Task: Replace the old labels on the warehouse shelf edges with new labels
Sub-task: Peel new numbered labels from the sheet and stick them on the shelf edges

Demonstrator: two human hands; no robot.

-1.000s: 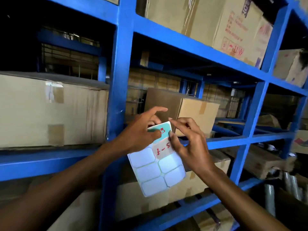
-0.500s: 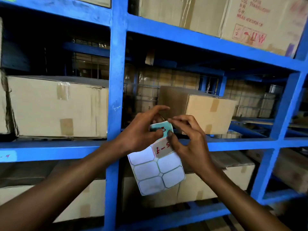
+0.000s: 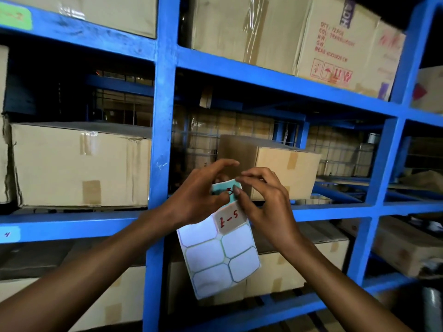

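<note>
A person stands close to a blue steel shelf rack (image 3: pixel 165 111) stacked with cardboard cartons, both bare arms raised in front of the middle shelf edge (image 3: pixel 72 226). The left hand (image 3: pixel 199 200) grips the top of a label sheet (image 3: pixel 219 255), thumb curled over its front and fingers behind, with the forefinger lifted clear above. The sheet hangs down from that grip, just in front of the upright post and the shelf edge; most of its spaces are blank white. The right hand (image 3: pixel 266 207) has its fingers curled, thumb and fingertips pinching at a teal label (image 3: pixel 227 190) at the sheet's top edge, which bears red handwriting partly hidden by the thumbs. Just below it on the sheet sits a pale label marked in red (image 3: pixel 230 218). At far left, a small pale-blue label (image 3: pixel 8 234) with a handwritten figure is stuck to the middle shelf edge, and a green label (image 3: pixel 15 15) sits on the edge of the shelf above. A taped carton (image 3: pixel 79 164) fills the left bay; a smaller carton (image 3: pixel 282 168) stands behind the hands.
</note>
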